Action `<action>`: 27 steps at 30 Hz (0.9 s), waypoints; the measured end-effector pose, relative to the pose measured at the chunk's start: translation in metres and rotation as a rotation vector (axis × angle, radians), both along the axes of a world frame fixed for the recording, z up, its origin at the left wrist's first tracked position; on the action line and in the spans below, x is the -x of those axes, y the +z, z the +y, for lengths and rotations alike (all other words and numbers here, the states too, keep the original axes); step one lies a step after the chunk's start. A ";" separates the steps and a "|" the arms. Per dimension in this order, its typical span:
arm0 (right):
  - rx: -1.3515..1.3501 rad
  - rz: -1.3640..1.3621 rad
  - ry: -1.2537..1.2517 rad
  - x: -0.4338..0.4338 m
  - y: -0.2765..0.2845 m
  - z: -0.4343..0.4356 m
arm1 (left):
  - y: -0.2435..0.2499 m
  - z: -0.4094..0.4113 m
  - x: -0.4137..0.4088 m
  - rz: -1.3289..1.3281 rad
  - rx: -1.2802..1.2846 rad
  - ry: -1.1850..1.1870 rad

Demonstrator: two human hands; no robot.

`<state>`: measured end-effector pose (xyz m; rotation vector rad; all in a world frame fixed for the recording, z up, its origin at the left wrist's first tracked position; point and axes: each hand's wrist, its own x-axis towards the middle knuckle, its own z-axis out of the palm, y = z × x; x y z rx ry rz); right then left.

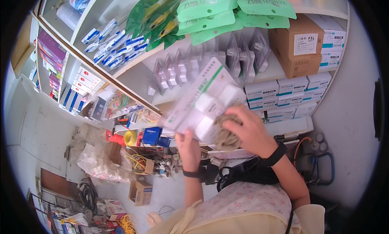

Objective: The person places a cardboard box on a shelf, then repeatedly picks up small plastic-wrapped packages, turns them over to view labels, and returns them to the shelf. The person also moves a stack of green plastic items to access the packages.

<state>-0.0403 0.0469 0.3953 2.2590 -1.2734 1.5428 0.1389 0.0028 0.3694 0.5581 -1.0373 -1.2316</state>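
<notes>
A clear blister pack (204, 104) with white block-shaped items and a green printed stripe is tilted in front of the shelves. My left hand (187, 147) grips its lower left edge, with the thumb on the front. In my right hand (250, 127) is a crumpled grey-brown cloth (228, 133), pressed against or held close to the pack's right side. The cloth hides part of the pack there. Behind it, similar clear packs (174, 70) stand in a row on the white shelf (136, 85).
Green-topped packages (209, 12) overhang the upper shelf. A brown carton (294, 42) and small white boxes (278, 92) fill the right side. Lower left are plastic bags (100, 164), an open cardboard box (141, 193) and coiled cables (86, 193). A blue tubular frame (329, 168) stands at right.
</notes>
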 end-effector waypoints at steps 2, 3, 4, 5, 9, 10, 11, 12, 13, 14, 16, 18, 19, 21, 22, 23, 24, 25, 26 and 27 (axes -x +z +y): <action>-0.019 -0.091 -0.092 0.017 -0.001 -0.002 | 0.003 -0.003 -0.008 0.032 0.066 0.010; -0.052 -0.192 -0.088 0.023 -0.002 -0.003 | 0.003 -0.003 -0.010 0.034 0.092 0.002; -0.084 -0.292 -0.085 0.029 -0.003 -0.003 | 0.002 -0.003 -0.012 -0.003 0.105 -0.023; -0.116 -0.393 -0.084 0.033 -0.002 -0.003 | 0.001 -0.001 -0.012 -0.039 0.119 -0.049; -0.136 -0.522 -0.149 0.040 -0.003 -0.005 | -0.007 0.008 -0.009 -0.161 0.073 -0.121; -0.185 -0.490 -0.204 0.039 -0.001 -0.001 | -0.009 0.009 -0.006 -0.173 0.039 -0.129; -0.141 -0.378 -0.190 0.034 -0.003 0.002 | -0.008 0.008 -0.003 -0.186 0.004 -0.138; -0.097 -0.254 -0.178 0.029 -0.007 0.003 | -0.004 0.006 0.002 -0.217 0.080 -0.121; -0.058 -0.142 -0.165 0.027 -0.012 0.003 | -0.004 0.005 0.003 -0.301 0.078 -0.122; -0.056 -0.167 -0.138 0.028 -0.012 0.002 | -0.004 0.003 0.004 -0.384 0.075 -0.122; -0.051 -0.254 -0.075 0.027 -0.013 -0.001 | -0.001 0.006 0.003 -0.466 0.060 -0.093; -0.043 -0.380 -0.136 0.039 -0.008 -0.007 | 0.004 0.008 -0.008 -0.564 0.066 -0.136; -0.048 -0.441 -0.173 0.047 -0.007 -0.009 | 0.004 0.011 -0.014 -0.611 0.061 -0.164; -0.126 -0.358 -0.137 0.058 0.008 -0.004 | 0.013 0.012 -0.013 -0.696 0.157 -0.211; -0.202 -0.301 -0.089 0.063 0.012 0.001 | 0.017 0.010 -0.011 -0.712 0.255 -0.237; -0.279 -0.242 -0.041 0.067 0.014 0.003 | 0.021 0.008 -0.009 -0.728 0.352 -0.261; -0.310 -0.287 -0.002 0.069 0.013 0.004 | 0.023 0.007 -0.011 -0.796 0.310 -0.300; -0.337 -0.306 0.012 0.072 0.009 0.005 | 0.023 0.001 -0.009 -0.777 0.449 -0.282; -0.363 -0.325 0.025 0.077 0.002 0.006 | 0.024 0.000 -0.010 -0.810 0.495 -0.318; -0.383 -0.342 0.040 0.080 -0.001 0.004 | 0.025 -0.002 -0.011 -0.843 0.547 -0.350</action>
